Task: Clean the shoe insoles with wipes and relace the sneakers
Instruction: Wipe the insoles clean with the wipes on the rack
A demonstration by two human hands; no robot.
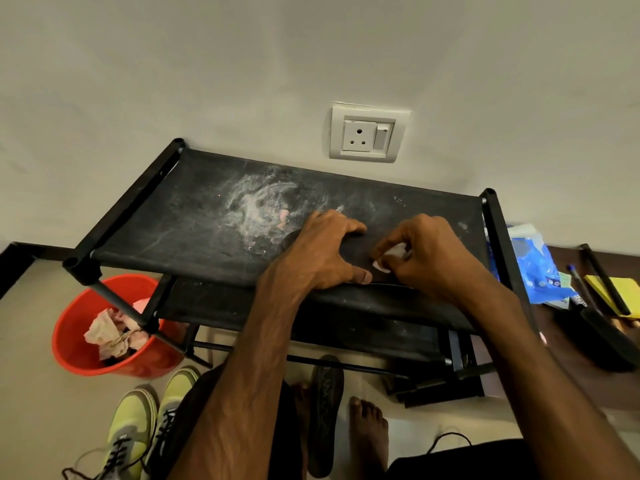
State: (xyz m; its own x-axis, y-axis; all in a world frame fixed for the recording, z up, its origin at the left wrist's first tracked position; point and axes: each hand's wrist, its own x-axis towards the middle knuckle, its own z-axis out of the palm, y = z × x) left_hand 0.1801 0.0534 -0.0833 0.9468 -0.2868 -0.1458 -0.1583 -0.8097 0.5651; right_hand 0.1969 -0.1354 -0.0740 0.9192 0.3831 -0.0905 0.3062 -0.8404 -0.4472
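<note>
the right hand's (429, 251) fingertips are bunched together and pinch a small crumpled white wipe (391, 256), pressing it down on a dark insole (353, 252). the left hand (322, 251) straddles the same insole, thumb hooked on its near edge and the other fingers spread and curled over its far edge, clamping it in place.

the insole lies flat near the front edge of the top shelf of a black fabric shoe rack (207, 209). its long axis runs left to right along the shelf. one rounded end pokes out to the left of the left hand; the other end is hidden under the right hand, so i cannot tell heel from toe.

a whitish dusty smear (259, 206) marks the shelf behind the hands. a second insole (325, 410) lies on the floor between the bare feet, its length pointing toward the rack. two yellow-green sneakers (131, 434) stand side by side at lower left, toes toward a red bucket (79, 341) that holds crumpled wipes (110, 334). a loose black lace (446, 438) curls on the floor at right. a blue packet (533, 265) sits just right of the rack, and a white wall socket (365, 135) is on the pale wall behind.
</note>
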